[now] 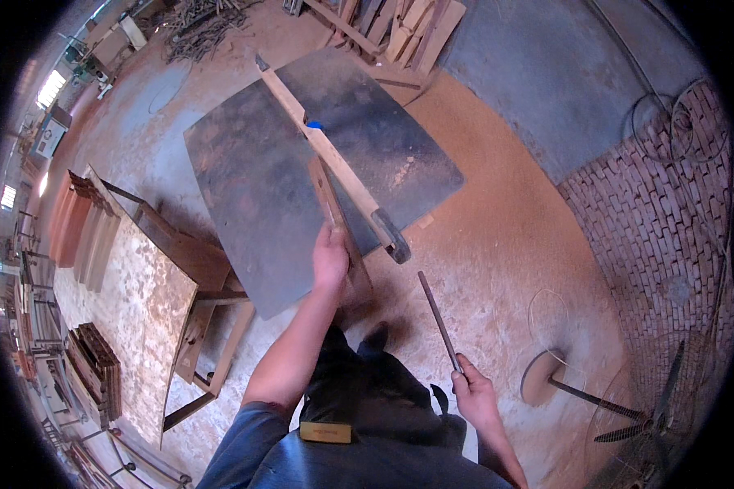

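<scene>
Flat reddish-brown wooden board (326, 194): left hand (331, 259) grips its edge, fingers curled; right hand (475, 396) closes fingers around slim dark rod (438, 316).

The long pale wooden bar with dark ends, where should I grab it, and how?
I'd grip the bar on its straight, slim stretch between the small blue patch and the dark near end, probably coming from the right, because the brown wooden piece in the left hand crowds its left side.

wooden strip (324, 189) partly hidden by left hand (331, 257), dark rod (438, 318) by right hand (475, 395)
</scene>
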Demonstrator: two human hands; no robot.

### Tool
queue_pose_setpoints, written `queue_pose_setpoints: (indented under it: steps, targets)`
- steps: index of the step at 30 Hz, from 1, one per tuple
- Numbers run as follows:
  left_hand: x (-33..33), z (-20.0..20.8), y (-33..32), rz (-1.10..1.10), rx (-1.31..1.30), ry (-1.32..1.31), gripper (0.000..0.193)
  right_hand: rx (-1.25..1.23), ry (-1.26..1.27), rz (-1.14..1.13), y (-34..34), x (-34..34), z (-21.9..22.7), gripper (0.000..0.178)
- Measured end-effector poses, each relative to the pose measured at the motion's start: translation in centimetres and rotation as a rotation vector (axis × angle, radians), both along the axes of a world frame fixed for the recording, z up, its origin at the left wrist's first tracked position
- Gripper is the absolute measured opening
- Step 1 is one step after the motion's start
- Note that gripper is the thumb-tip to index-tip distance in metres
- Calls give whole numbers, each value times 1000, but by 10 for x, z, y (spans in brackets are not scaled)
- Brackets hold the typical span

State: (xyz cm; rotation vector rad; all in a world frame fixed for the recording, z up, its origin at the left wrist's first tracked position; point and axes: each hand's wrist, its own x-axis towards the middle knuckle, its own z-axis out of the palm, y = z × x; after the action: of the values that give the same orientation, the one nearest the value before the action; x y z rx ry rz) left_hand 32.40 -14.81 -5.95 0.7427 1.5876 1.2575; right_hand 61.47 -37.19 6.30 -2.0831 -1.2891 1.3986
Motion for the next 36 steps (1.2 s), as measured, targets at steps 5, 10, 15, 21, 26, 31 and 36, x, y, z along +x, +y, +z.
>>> queue_pose_setpoints:
  steps: [5, 10, 15, 21, 26, 31, 36]
  targets:
    - [9, 45, 39, -229, -243, 471, 44, -41, 46, -17, 0, 3, 9, 44]
    - [-16, 15, 64, -409, -257, 960, 42, -53, 64, 58, 13, -6, 27, 43]
    - [-7, 18, 68, -352, -156, 860, 40, -25, -19, 177, 30, -13, 15, 43]
    - [-10, 9, 70, -301, -225, 836, 39, -56, -24, 223, 55, -25, 8, 44]
    - [-19, 14, 81, -340, -210, 830, 36, 20, -62, 314, 68, -37, 1, 46]
    - [-42, 17, 109, -389, -217, 849, 38, -37, -113, 347, 99, -61, 11, 47]
    - [-58, 16, 128, -352, -229, 797, 37, -82, -142, 375, 122, -77, 15, 48]
